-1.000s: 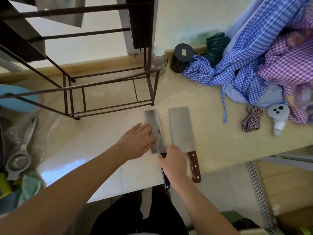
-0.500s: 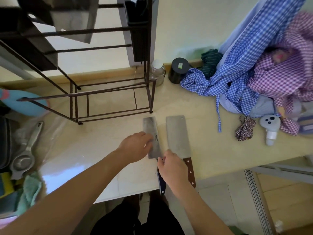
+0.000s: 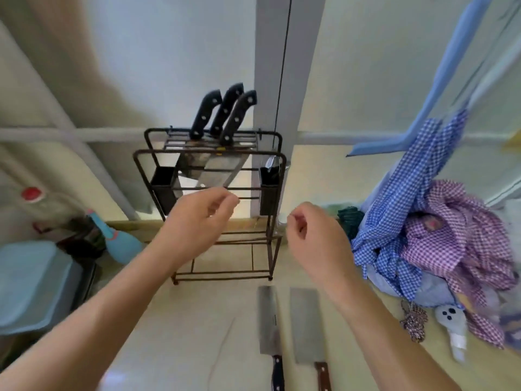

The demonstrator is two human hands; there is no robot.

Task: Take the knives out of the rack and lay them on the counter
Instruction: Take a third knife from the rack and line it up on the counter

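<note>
Black-handled knives (image 3: pixel 222 115), three of them, stand in the top of the wire rack (image 3: pixel 208 170), blades angled down and crowding one another, while two cleavers (image 3: pixel 287 323) lie side by side on the counter (image 3: pixel 183 334). We raise our left hand (image 3: pixel 197 224) and right hand (image 3: pixel 315 241) in front of the rack, both loosely curled and holding nothing. Our worry: pulling one handle could drag a neighbouring blade loose, or tip the light rack toward the cleavers below.
</note>
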